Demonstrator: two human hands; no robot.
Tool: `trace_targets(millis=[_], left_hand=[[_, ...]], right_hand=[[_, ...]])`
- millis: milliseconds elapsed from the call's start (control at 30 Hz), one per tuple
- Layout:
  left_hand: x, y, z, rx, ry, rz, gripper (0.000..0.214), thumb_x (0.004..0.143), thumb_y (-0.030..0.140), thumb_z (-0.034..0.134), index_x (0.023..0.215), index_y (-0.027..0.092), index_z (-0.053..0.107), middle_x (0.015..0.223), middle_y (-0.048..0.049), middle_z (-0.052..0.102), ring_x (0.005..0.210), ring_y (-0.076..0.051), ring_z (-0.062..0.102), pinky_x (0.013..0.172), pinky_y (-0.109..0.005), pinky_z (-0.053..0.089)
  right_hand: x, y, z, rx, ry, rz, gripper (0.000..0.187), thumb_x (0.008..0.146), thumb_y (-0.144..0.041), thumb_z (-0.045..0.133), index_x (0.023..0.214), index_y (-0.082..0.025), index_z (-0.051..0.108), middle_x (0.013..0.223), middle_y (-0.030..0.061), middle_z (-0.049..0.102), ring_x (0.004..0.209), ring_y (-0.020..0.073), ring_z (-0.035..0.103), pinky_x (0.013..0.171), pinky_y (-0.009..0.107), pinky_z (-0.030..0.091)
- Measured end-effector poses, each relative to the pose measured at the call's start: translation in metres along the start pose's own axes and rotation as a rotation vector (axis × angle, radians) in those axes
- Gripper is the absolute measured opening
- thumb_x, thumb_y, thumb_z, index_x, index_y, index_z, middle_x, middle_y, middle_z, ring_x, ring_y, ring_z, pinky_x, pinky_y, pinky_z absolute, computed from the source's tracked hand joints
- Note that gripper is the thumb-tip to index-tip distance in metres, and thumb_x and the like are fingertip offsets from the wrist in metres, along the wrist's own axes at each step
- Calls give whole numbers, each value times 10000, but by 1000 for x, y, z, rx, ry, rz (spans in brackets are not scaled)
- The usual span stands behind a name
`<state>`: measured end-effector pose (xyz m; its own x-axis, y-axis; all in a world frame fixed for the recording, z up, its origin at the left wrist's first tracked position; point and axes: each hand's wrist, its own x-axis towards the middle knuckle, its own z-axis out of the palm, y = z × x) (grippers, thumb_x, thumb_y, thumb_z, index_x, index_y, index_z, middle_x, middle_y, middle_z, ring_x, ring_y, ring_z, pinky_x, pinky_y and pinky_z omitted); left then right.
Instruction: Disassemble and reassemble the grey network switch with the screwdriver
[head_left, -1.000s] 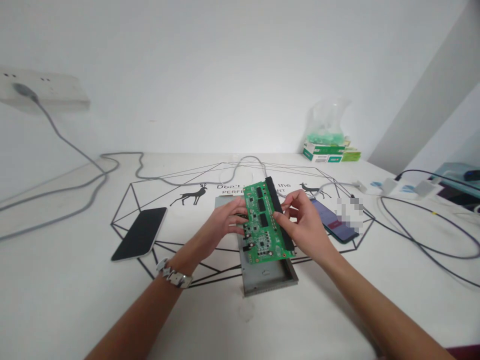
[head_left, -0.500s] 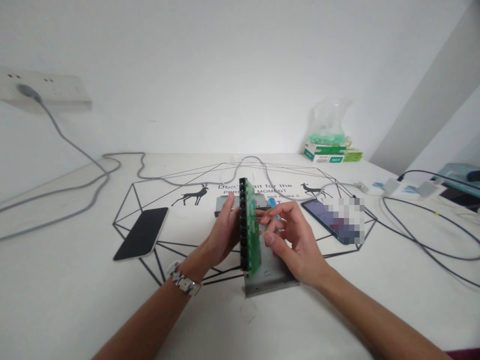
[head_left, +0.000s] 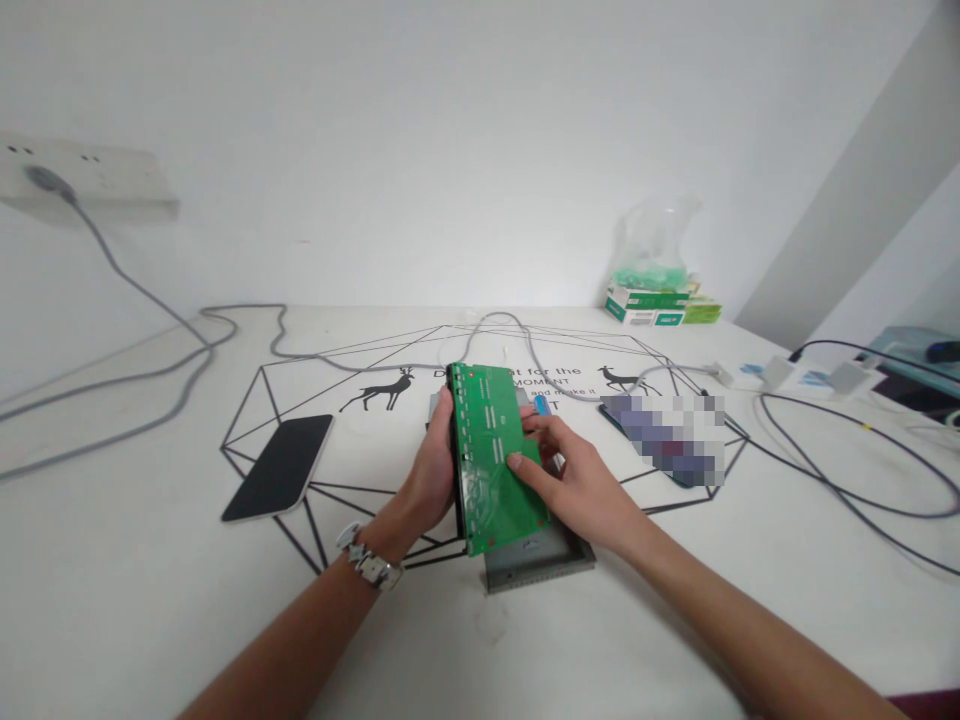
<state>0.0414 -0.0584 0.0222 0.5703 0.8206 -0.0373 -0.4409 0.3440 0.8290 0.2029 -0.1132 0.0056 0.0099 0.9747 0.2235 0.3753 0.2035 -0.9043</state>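
A green circuit board is held up in front of me, tilted, its flat underside facing me and a row of black ports along its left edge. My left hand grips that port edge, its fingers hidden behind the board. My right hand pinches the right side, thumb on the green face and fingers behind. Below the board lies a grey metal casing, partly covered by the board and my right hand. A blue object, perhaps a tool handle, shows just beyond my right fingers.
A dark-screened phone lies at left, another phone at right. Grey cable crosses the table from the wall socket to a white power strip. Green-and-white boxes with a plastic bag stand at the back right.
The board has turned from nearly edge-on to show its flat green face. My right thumb has come down onto that face; my left hand has shifted slightly left with the board.
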Motion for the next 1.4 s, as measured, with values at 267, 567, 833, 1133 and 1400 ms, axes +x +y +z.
trace_targets(millis=[267, 567, 833, 1133, 1400], left_hand=[[9, -4, -10, 122, 59, 79, 588, 1005, 575, 336, 1343, 174, 602, 1224, -74, 718, 1170, -253, 637, 1106, -414, 419], [10, -8, -9, 268, 25, 23, 559, 958, 613, 436, 1232, 169, 637, 1192, -111, 713, 1087, -247, 658, 1000, -390, 471], [2, -7, -8, 264, 31, 1, 719, 877, 771, 395, 1195, 179, 649, 1218, -105, 688, 1101, -273, 631, 932, -399, 498], [0, -2, -3, 195, 16, -70, 685, 851, 716, 519, 1141, 119, 688, 938, -100, 746, 852, -222, 687, 813, -331, 521], [-6, -7, -1, 271, -45, 78, 657, 896, 685, 481, 1240, 152, 653, 1196, -142, 704, 1147, -309, 641, 1041, -456, 466]], right_hand=[[-1, -10, -3, 215, 67, 12, 240, 829, -395, 676, 797, -216, 518, 684, -25, 581, 604, 138, 517, 535, 245, 407], [-5, -8, 1, 126, 216, -35, 195, 853, -339, 649, 814, -215, 503, 661, -41, 518, 571, 115, 466, 512, 237, 344], [-15, -21, 0, 377, -65, -107, 275, 913, -435, 603, 1006, -178, 638, 689, -6, 579, 510, 94, 421, 471, 245, 297], [-5, -6, 4, 208, -7, -72, 135, 918, -325, 576, 971, -205, 608, 813, 8, 641, 543, 101, 493, 497, 249, 376], [1, 3, 7, -95, -33, -58, 153, 854, -247, 608, 1001, -224, 644, 879, 12, 697, 658, 148, 620, 598, 280, 448]])
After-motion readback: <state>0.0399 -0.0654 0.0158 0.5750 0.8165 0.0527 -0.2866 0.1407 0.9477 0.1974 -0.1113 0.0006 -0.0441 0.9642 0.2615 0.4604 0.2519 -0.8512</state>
